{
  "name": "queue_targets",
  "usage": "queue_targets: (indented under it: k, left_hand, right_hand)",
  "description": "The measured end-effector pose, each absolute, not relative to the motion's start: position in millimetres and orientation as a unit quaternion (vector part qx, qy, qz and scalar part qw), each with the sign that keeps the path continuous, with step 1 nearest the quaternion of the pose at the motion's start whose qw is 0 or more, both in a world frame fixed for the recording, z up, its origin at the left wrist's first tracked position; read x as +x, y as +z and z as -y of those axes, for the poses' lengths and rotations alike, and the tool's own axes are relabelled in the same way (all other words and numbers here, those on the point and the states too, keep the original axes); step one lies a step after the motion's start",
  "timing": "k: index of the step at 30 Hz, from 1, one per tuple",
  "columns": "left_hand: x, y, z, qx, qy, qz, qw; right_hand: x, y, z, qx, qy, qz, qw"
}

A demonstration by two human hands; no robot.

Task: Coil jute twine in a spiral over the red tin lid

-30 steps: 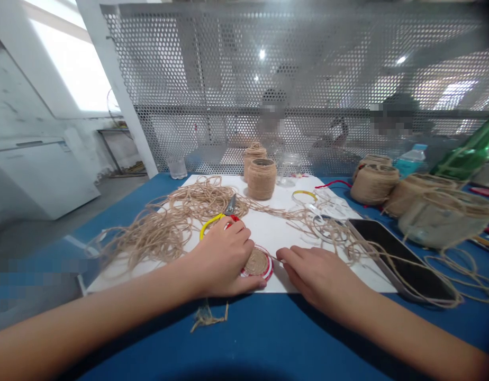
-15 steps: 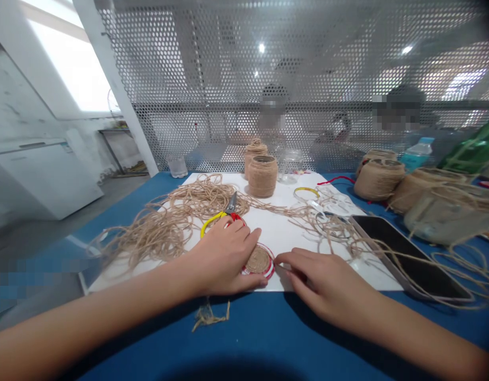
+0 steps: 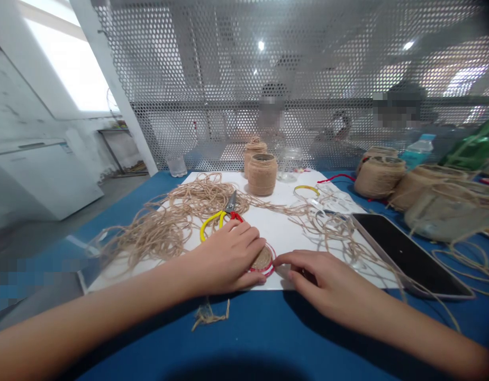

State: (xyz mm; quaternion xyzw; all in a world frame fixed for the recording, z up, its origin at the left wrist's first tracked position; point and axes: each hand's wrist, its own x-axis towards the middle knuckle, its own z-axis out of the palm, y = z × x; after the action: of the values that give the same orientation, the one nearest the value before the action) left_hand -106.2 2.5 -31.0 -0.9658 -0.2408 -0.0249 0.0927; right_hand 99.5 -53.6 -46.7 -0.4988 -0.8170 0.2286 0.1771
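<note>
A small round coil of jute twine (image 3: 262, 259), with a red and white rim, lies flat on the white sheet (image 3: 274, 225). My left hand (image 3: 234, 259) is laid over its left side, fingers on top and thumb along the near edge, holding it down and hiding part of it. At the right rim, the index fingertip of my right hand (image 3: 314, 272) touches the coil. That hand's thumb is apart from the index finger, and its other fingers are curled underneath, mostly hidden. Just beyond my left hand are scissors (image 3: 231, 203) with yellow and red handles.
Loose jute twine (image 3: 165, 233) is heaped on the left. Twine-wrapped jars (image 3: 262, 177) stand at the back, with several more jars (image 3: 379, 177) at the right. A phone (image 3: 411, 254) lies right of the sheet, twine strands around it. A perforated metal screen (image 3: 228, 79) rises behind.
My left hand has shifted slightly right, covering more of the coil. Twine strands that crossed the phone have slid off toward the near side. My right index finger stays at the rim.
</note>
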Motion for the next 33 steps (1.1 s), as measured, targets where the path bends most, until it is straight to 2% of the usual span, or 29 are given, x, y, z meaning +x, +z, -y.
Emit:
queue_targets:
  k: [9, 20, 33]
  left_hand:
    - [-106.2, -31.9, -2.9, -0.979, -0.026, 0.202, 0.026]
    - [-108.1, -36.7, -10.8, -0.981, -0.039, 0.182, -0.05]
    - [-109.7, -29.7, -4.2, -0.985, -0.041, 0.165, 0.009]
  right_hand:
    - [99.6, -46.8, 55.5, -0.491, 0.238, 0.818, 0.18]
    - [95.7, -43.6, 57.3, -0.47, 0.314, 0.808, 0.164]
    - [94.4, -40.3, 64.8, -0.455, 0.23, 0.85, 0.128]
